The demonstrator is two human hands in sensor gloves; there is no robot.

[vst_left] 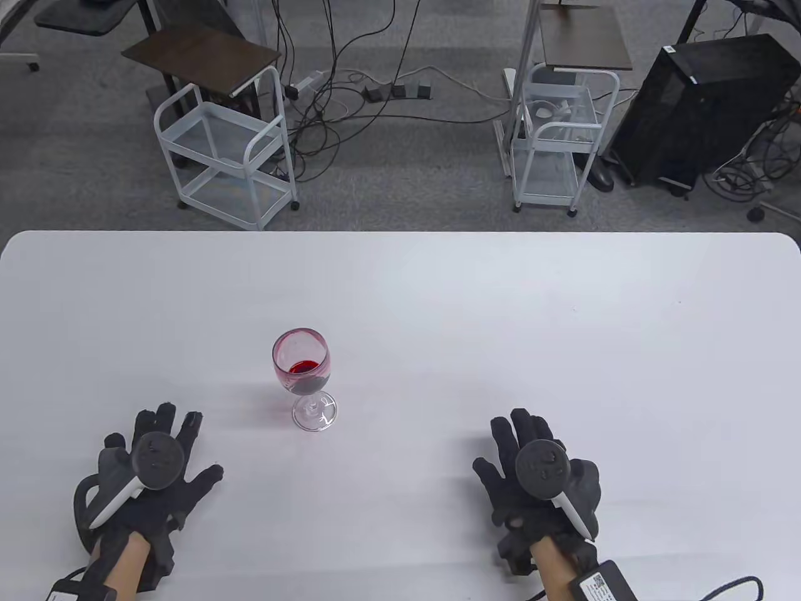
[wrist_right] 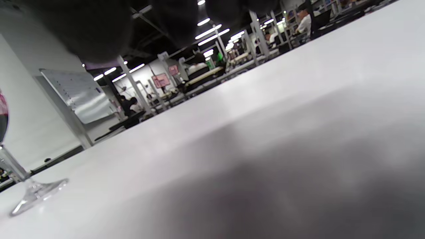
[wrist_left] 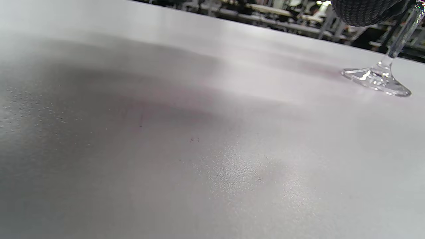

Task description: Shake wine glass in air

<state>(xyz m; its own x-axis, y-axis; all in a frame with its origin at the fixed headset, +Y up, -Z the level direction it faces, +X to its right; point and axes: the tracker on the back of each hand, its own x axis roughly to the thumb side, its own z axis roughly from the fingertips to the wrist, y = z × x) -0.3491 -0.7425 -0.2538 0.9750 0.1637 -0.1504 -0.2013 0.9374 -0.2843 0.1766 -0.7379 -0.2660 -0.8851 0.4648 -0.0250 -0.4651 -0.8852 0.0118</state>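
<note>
Wine glass [vst_left: 305, 377] stands upright on your white table [vst_left: 438, 300], left of centre, with a little red wine in its bowl. Your left hand [vst_left: 156, 472] lies flat with fingers spread, near the glass but apart. Your right hand [vst_left: 538, 479] rests palm-down, empty, well apart.

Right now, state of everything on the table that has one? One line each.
Clear stemmed wine glass: upright on its foot on the table, some red liquid in the bowl, untouched.
Left hand in black sensor glove: flat on the table, fingers spread, holding nothing.
Right hand in black sensor glove: flat on the table, holding nothing.
White table: bears the glass and both hands.
</note>
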